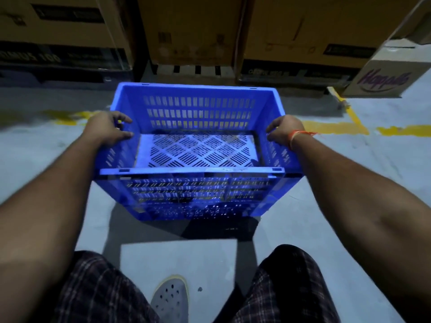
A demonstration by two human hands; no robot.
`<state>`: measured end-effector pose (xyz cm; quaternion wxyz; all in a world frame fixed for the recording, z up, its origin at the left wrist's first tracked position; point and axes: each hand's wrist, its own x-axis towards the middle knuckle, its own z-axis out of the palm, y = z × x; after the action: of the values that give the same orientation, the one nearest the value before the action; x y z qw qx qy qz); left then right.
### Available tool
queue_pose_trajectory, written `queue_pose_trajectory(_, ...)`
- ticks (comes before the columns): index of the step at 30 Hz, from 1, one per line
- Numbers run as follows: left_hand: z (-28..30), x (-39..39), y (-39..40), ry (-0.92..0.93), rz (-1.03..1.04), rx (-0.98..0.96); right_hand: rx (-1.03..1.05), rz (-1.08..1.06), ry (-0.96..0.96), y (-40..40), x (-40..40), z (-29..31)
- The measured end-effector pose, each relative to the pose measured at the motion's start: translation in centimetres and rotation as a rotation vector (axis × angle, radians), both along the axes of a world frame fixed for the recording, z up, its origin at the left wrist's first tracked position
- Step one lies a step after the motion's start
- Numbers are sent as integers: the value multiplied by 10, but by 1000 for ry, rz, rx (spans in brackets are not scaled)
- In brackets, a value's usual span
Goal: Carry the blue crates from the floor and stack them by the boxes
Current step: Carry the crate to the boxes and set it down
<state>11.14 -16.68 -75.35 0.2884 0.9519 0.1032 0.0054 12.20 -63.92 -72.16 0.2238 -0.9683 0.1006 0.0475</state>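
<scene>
Our left hand (107,128) grips the left rim of the blue crate (193,159), fingers curled over the edge and the thumb lying along the outside wall. Our right hand (283,130) grips the opposite rim the same way, fingers hooked inside; an orange thread (300,134) is tied round that wrist. Both arms reach forward, one on each side of the crate.

The crate sits between the hands, its open top facing us. Its walls are slotted and its floor is a grid of slanted slots, and nothing large lies inside. We cannot tell whether it rests on the floor or hangs just above it; a dark shadow lies beneath its near wall.

Under it is a grey floor (349,164), crossed by a worn yellow line (338,127) that runs past both sides of the crate. Beyond the far wall of the crate stand the boxes (193,31), large brown cartons in a row, near the crate but apart from it. At the right a smaller carton (384,75) with purple lettering stands tilted.

Close to us we see checked trousers (93,287) on both legs and a grey perforated shoe (170,297) between them.
</scene>
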Motion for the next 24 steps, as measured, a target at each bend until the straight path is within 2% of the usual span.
queue_pose_trajectory(8, 13, -15, -11, -28, 22, -28, -93, 107, 31, -9, 11, -2)
queue_pose_trajectory(13, 10, -15, -11, -46, 21, -49, -66, 125, 147, -12, 21, 5)
queue_pose_trajectory(18, 5, -9, -9, -57, 28, -49, -129, 124, 15, -13, 20, -2)
queue_pose_trajectory(24, 6, -4, -9, -36, 16, -24, -166, 109, -7, -13, 20, -11)
